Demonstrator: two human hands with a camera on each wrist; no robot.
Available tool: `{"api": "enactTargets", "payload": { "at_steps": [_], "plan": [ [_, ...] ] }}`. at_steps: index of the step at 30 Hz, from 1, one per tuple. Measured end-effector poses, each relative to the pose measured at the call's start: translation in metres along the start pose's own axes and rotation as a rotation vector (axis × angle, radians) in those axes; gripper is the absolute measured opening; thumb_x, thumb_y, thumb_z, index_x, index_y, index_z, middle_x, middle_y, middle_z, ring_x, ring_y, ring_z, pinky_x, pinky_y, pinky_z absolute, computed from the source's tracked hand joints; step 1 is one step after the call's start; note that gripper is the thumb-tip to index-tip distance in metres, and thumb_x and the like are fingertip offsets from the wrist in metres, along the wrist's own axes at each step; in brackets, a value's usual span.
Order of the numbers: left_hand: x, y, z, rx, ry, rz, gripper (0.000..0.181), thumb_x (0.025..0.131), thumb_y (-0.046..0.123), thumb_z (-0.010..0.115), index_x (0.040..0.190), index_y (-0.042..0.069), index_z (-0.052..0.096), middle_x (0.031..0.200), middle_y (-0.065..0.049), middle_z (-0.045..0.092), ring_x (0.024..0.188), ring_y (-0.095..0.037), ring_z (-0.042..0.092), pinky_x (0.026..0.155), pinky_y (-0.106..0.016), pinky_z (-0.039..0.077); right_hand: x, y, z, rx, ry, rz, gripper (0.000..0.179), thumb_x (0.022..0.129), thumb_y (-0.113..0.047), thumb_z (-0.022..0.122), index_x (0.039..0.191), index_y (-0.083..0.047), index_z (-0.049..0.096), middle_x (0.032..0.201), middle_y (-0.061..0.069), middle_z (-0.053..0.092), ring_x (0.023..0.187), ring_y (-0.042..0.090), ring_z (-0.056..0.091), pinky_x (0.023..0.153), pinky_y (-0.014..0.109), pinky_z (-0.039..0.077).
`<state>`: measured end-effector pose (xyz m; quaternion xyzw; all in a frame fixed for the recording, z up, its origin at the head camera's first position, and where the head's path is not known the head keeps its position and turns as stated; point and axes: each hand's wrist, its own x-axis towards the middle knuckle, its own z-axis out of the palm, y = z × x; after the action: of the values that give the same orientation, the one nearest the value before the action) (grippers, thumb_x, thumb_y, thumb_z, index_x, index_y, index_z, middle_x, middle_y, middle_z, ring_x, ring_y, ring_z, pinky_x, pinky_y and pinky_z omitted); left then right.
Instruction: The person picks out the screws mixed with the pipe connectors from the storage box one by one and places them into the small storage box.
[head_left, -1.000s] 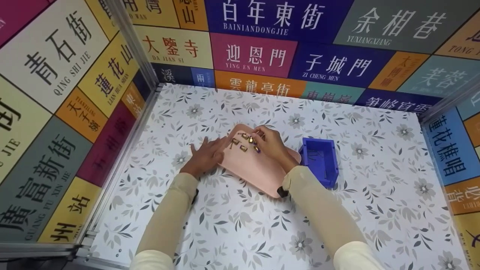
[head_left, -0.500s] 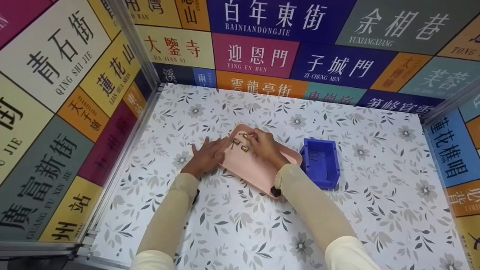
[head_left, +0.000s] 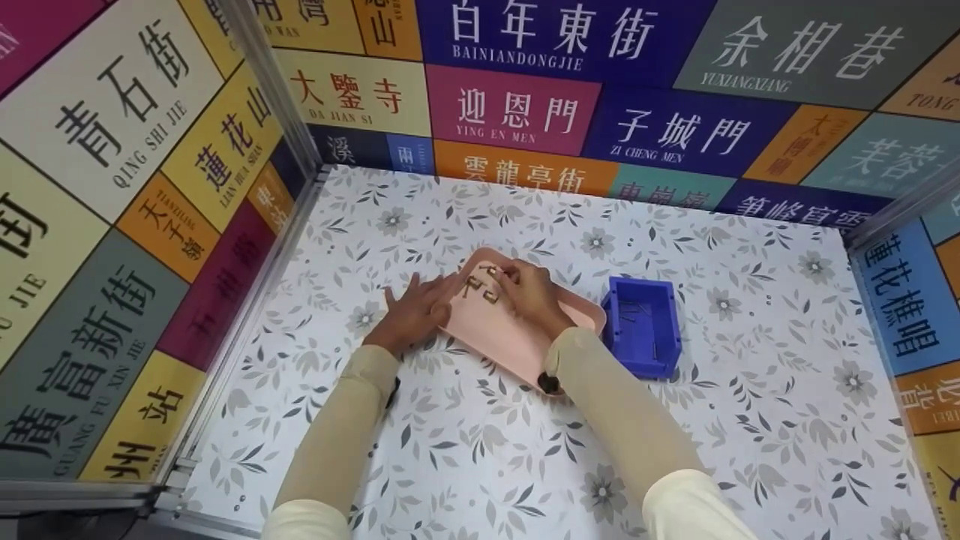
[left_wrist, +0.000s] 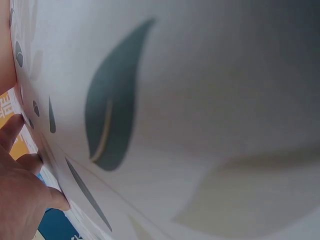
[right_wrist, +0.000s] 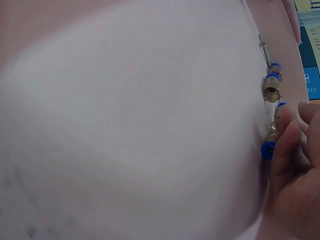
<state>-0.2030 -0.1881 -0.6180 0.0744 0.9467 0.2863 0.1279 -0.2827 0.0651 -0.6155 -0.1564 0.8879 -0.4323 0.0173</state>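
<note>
My right hand (head_left: 531, 294) reaches over a pink tray (head_left: 501, 341). Its thumb and fingers close on a brass fitting (right_wrist: 270, 139) with a blue end, low in the right wrist view. Another brass fitting (right_wrist: 271, 91) with a blue ring lies just beyond the fingertips, beside a screw (right_wrist: 264, 47). From above, a brass piece (head_left: 490, 297) and several small metal parts (head_left: 471, 286) show left of this hand; the held fitting is mostly hidden there. My left hand (head_left: 411, 313) lies with fingers spread at the tray's left edge, fingertips down on the table in the left wrist view (left_wrist: 25, 195).
A blue bin (head_left: 672, 341) with a few thin screws (head_left: 634, 308) in it stands right of the tray, close to its rim. The table (head_left: 465, 450) has a leaf-print cover. Sign-printed walls (head_left: 517, 112) enclose the back and both sides.
The right hand has shifted slightly left across the tray, over the brass fittings that showed at its fingertips a second ago. The left hand, tray and bin stay in place.
</note>
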Motion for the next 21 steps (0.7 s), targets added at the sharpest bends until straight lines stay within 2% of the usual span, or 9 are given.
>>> {"api": "enactTargets", "payload": {
  "at_steps": [7, 13, 17, 21],
  "plan": [
    [0.0016, 0.0001, 0.0020, 0.006, -0.012, -0.027, 0.057, 0.105, 0.060, 0.025, 0.160, 0.053, 0.011, 0.171, 0.007, 0.023, 0.160, -0.036, -0.004, 0.115, -0.077, -0.012, -0.0010, 0.0076, 0.0025, 0.029, 0.005, 0.038, 0.028, 0.095, -0.021, 0.073, 0.119, -0.006, 0.074, 0.089, 0.006, 0.074, 0.057, 0.007, 0.056, 0.052, 0.022, 0.044],
    [0.0016, -0.0010, 0.0022, 0.000, -0.016, -0.028, 0.057, 0.105, 0.059, 0.026, 0.159, 0.054, 0.010, 0.171, 0.006, 0.022, 0.160, -0.036, -0.005, 0.115, -0.077, -0.013, -0.0020, 0.0099, 0.0042, 0.076, -0.009, 0.059, 0.020, 0.094, -0.019, 0.074, 0.110, -0.007, 0.075, 0.075, 0.006, 0.069, 0.045, 0.007, 0.053, 0.043, 0.022, 0.042],
    [0.0012, -0.0008, 0.0019, -0.002, -0.015, -0.023, 0.056, 0.106, 0.059, 0.027, 0.159, 0.055, 0.010, 0.171, 0.008, 0.022, 0.160, -0.036, -0.005, 0.115, -0.077, -0.013, -0.0020, 0.0093, 0.0039, 0.051, 0.011, 0.038, 0.013, 0.094, -0.017, 0.074, 0.103, -0.008, 0.076, 0.076, 0.004, 0.070, 0.046, 0.005, 0.052, 0.044, 0.021, 0.041],
    [0.0007, 0.0006, 0.0013, -0.007, -0.014, -0.023, 0.056, 0.106, 0.058, 0.028, 0.158, 0.056, 0.010, 0.171, 0.008, 0.022, 0.160, -0.036, -0.005, 0.115, -0.077, -0.014, -0.0015, 0.0085, 0.0039, 0.015, 0.034, 0.033, 0.009, 0.092, -0.014, 0.074, 0.098, -0.007, 0.076, 0.082, 0.005, 0.074, 0.054, 0.008, 0.057, 0.052, 0.023, 0.044]
  ]
}}
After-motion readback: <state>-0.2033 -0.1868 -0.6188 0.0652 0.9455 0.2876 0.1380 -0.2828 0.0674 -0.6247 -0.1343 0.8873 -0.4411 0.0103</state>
